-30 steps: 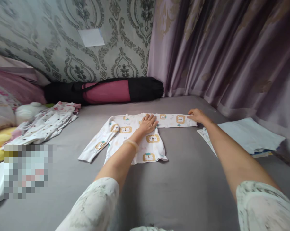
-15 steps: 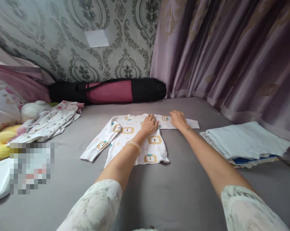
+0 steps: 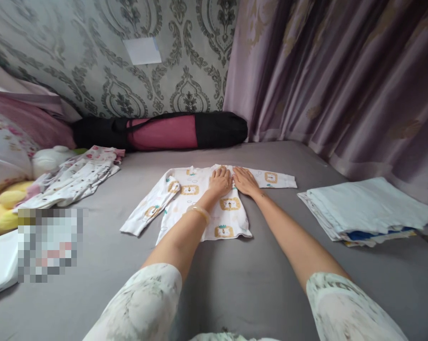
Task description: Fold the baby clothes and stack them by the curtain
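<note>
At the left edge of the frame lay a yellow plush toy (image 3: 0,220) and a crumpled floral garment (image 3: 75,177). A black-and-pink roll bag (image 3: 164,132) lined the wall, and folded cloths (image 3: 366,208) sat at the far right. Mid-frame, your left hand (image 3: 221,181) and right hand (image 3: 245,181) rested flat, side by side, grasping nothing, on the white lion-print baby shirt (image 3: 194,189), whose sleeves were spread across the grey bed (image 3: 270,265).

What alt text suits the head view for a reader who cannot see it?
The left hand and right hand lie flat, side by side, on a lion-print top spread on a grey bed. A folded stack lies to the right by a curtain; another garment sits left and a rolled mat at the back.
</note>
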Demonstrator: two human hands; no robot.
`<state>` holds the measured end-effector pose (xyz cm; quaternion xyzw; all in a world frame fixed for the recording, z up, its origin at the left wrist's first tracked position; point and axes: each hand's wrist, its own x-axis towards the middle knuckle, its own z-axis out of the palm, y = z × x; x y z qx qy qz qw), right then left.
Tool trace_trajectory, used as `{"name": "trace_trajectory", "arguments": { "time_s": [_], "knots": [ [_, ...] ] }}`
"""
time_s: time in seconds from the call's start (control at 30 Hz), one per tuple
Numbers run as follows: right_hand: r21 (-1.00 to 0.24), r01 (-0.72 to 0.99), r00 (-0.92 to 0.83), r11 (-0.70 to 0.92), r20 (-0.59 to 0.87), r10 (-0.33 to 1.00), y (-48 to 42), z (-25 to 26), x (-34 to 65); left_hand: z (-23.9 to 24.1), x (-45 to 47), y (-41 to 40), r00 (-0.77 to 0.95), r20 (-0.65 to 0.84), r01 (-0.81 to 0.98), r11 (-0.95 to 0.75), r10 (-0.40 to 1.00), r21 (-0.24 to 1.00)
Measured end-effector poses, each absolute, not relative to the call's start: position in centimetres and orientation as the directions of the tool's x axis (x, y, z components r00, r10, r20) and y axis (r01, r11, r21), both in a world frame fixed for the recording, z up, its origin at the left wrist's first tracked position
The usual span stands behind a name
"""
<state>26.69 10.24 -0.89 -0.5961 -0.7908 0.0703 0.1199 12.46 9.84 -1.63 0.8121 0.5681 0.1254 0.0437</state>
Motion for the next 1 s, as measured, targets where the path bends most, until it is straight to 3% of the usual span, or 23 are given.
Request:
{"name": "trace_trajectory", "arguments": {
  "time_s": [0.1,0.2,0.33,0.4,0.53,0.63,0.77,0.9,1.0],
  "knots": [
    [-0.277,0.922,-0.257,0.269,0.079,0.963,10.2,-0.8,26.7,-0.8,12.1,9.8,0.349,0.072,0.901,-0.355,0.935,0.25],
    [-0.383,0.886,-0.255,0.26,0.065,0.965,10.6,0.0,27.0,1.1,11.5,8.4,0.402,0.004,0.867,-0.383,0.915,0.319],
    [-0.577,0.776,-0.201,0.257,0.161,0.966,10.8,1.2,28.3,4.4,10.7,2.6,0.615,0.144,0.676,-0.612,0.775,0.411],
    [-0.594,0.749,-0.189,0.293,0.232,0.954,10.4,1.5,29.0,5.7,10.6,-1.3,0.748,0.197,0.539,-0.753,0.634,0.377],
    [-0.564,0.723,-0.299,0.398,0.263,0.917,8.6,1.2,29.7,6.4,11.5,-7.3,0.886,0.043,0.446,-0.873,0.462,0.198],
    [-0.527,0.745,-0.335,0.409,0.236,0.912,7.2,0.9,29.6,5.8,12.4,-8.7,0.879,-0.012,0.476,-0.876,0.476,0.081],
    [-0.473,0.773,-0.375,0.423,0.198,0.906,6.5,0.7,29.5,4.6,13.5,-8.4,0.841,0.023,0.542,-0.84,0.541,-0.033],
    [-0.434,0.785,-0.393,0.442,0.202,0.897,6.5,0.6,29.5,4.2,14.1,-8.0,0.803,0.029,0.596,-0.801,0.596,-0.051],
    [-0.418,0.788,-0.406,0.452,0.199,0.892,6.7,0.5,29.5,4.3,14.2,-8.1,0.747,0.041,0.664,-0.748,0.664,0.008]
  ]
}}
